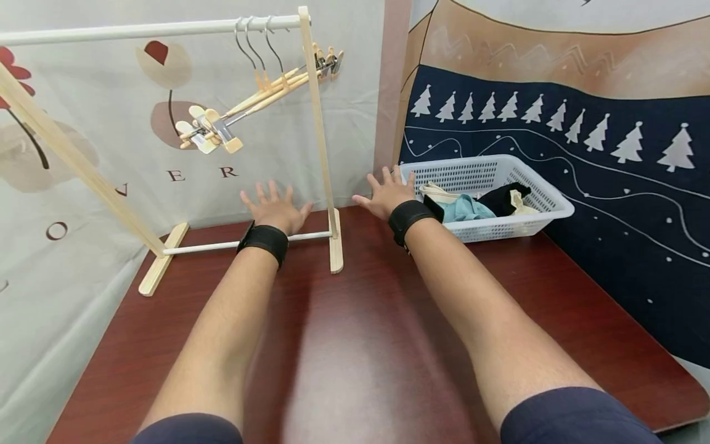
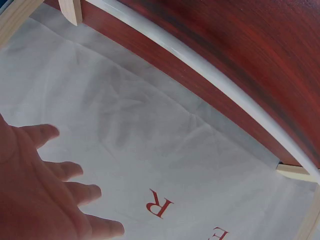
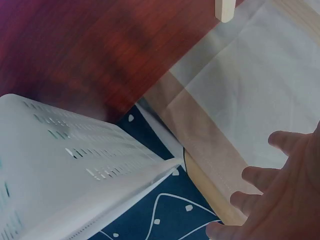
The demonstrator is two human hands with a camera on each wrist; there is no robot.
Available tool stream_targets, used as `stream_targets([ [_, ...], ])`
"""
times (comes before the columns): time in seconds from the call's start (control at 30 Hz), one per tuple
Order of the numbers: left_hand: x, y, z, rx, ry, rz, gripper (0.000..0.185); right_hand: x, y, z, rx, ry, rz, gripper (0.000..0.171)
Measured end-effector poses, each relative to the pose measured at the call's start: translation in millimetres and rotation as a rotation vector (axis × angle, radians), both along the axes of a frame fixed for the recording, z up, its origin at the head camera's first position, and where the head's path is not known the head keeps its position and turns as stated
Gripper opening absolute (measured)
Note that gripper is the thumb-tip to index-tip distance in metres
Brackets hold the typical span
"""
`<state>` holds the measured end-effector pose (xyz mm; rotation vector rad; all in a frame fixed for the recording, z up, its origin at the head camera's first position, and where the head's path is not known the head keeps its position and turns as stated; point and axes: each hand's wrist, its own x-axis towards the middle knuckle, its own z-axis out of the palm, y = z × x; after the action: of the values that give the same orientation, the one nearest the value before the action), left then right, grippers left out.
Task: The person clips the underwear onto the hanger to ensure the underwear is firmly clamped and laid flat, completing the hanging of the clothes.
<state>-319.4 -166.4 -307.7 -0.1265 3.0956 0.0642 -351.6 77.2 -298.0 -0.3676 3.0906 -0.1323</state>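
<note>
In the head view my left hand (image 1: 275, 214) is stretched forward with its fingers spread, above the low white bar (image 1: 202, 248) of a wooden rack. My right hand (image 1: 391, 193) is likewise spread, beside the left end of a white plastic basket (image 1: 501, 231). Neither hand holds anything. The left wrist view shows the fingers of the left hand (image 2: 42, 195) apart in front of pale cloth. In the right wrist view the right hand (image 3: 285, 195) has its fingers apart, with the basket's slotted wall (image 3: 95, 160) to the left.
Several wooden clip hangers (image 1: 272, 92) hang from the rack's top rail (image 1: 138, 29) near its right post (image 1: 317, 123). Inside the basket lie folded cloths, among them a light blue one (image 1: 466, 208) and a black one (image 1: 501, 198). A reddish-brown table (image 1: 360, 345) lies beneath.
</note>
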Motion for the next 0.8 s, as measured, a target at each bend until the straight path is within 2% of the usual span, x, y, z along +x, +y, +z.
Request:
stream_targets([
  [0.27,3.2,-6.8,-3.7,0.012,0.011,-0.011,0.078,-10.0,12.6,-1.6,0.001,0.027,0.013,0.077],
  [0.4,4.5,-9.5,-4.3,0.025,0.011,-0.022,0.076,-14.9,32.0,5.1,-0.018,0.029,-0.012,0.076],
  [0.63,3.6,-14.4,-8.7,0.025,-0.013,-0.016,0.074,-17.2,71.9,16.0,-0.019,-0.032,-0.066,0.078],
  [0.7,3.5,-15.2,-11.3,0.019,0.012,-0.03,0.072,-14.9,83.4,15.3,-0.034,-0.046,-0.081,0.078],
  [0.8,7.6,-14.5,-17.4,0.045,0.117,-0.072,0.057,-11.0,102.7,9.2,-0.046,-0.083,-0.11,0.077],
])
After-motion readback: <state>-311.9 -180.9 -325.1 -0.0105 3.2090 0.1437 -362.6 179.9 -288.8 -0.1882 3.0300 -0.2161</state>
